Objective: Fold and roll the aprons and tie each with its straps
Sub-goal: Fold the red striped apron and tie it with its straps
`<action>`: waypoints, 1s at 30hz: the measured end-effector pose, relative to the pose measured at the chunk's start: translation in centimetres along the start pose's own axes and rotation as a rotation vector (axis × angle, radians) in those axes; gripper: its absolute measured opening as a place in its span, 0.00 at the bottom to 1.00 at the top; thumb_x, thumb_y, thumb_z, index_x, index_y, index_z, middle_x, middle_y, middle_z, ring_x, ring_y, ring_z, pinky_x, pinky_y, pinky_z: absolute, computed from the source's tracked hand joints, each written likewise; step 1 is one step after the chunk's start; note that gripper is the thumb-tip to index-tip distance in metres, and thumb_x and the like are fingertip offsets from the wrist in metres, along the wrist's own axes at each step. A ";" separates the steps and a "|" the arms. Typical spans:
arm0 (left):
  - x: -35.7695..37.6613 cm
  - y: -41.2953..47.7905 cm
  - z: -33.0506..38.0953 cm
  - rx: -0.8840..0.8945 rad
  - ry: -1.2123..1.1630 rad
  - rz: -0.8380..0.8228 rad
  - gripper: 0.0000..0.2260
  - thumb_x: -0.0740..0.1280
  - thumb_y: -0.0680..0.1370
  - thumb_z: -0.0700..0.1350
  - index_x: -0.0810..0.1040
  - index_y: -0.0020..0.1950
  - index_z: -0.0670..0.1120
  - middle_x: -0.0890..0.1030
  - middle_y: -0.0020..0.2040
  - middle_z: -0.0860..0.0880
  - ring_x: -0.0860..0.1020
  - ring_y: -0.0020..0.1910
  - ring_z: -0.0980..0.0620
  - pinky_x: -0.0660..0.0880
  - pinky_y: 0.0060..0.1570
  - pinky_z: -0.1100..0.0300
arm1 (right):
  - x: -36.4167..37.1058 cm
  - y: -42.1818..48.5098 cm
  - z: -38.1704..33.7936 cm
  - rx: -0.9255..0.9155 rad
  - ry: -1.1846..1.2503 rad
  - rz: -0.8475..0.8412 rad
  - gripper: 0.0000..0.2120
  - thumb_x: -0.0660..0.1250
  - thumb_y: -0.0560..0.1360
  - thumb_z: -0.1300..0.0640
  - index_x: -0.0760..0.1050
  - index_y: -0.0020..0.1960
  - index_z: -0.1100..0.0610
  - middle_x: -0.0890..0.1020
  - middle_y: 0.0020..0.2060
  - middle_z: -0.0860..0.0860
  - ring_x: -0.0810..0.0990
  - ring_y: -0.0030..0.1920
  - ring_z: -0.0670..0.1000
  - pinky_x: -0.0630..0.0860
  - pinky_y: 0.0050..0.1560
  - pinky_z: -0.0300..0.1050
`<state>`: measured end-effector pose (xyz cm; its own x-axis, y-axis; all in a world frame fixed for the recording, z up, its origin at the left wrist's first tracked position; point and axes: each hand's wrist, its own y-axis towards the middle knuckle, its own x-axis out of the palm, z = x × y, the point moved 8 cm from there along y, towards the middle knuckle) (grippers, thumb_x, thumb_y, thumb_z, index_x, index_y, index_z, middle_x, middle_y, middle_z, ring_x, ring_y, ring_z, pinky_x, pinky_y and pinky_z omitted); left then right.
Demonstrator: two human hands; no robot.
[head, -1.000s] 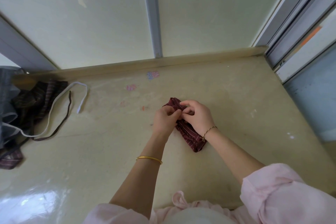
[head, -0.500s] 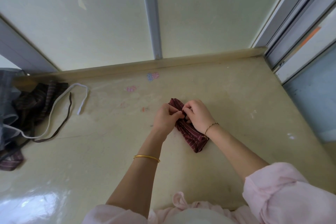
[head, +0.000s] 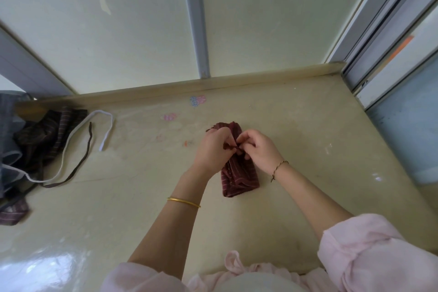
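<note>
From the head view, the rolled maroon apron (head: 239,178) lies mid-worktop (head: 308,149) under both hands: the left hand (head: 213,147) and right hand (head: 259,149) each pinch a thin strap end (head: 231,147) above it. Fingers seem to hide the knot. If either pinch slips before it cinches, the roll may spring open or the strap slide off.

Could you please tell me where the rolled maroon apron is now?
The rolled maroon apron lies mid-table in the head view, beneath the left hand and right hand, well right of the loose apron pile at the left edge.
</note>
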<state>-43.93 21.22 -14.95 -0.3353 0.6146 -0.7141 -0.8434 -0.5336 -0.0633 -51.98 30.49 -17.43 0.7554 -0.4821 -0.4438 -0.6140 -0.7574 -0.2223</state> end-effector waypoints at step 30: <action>-1.0 -1.7 -3.0 -0.422 0.218 0.058 0.03 0.67 0.75 0.39 0.75 0.48 0.43 0.78 0.47 0.46 0.77 0.46 0.47 0.71 0.40 0.56 | 2.9 1.6 -1.1 0.018 -0.227 -0.142 0.03 0.66 0.75 0.58 0.79 0.44 0.55 0.80 0.32 0.49 0.79 0.32 0.50 0.79 0.40 0.45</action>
<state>-40.93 19.75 -16.22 -0.2430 0.4650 -0.8513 -0.5668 -0.7803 -0.2644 -50.49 27.39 -18.13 0.7646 -0.2590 -0.5903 -0.5111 -0.8015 -0.3104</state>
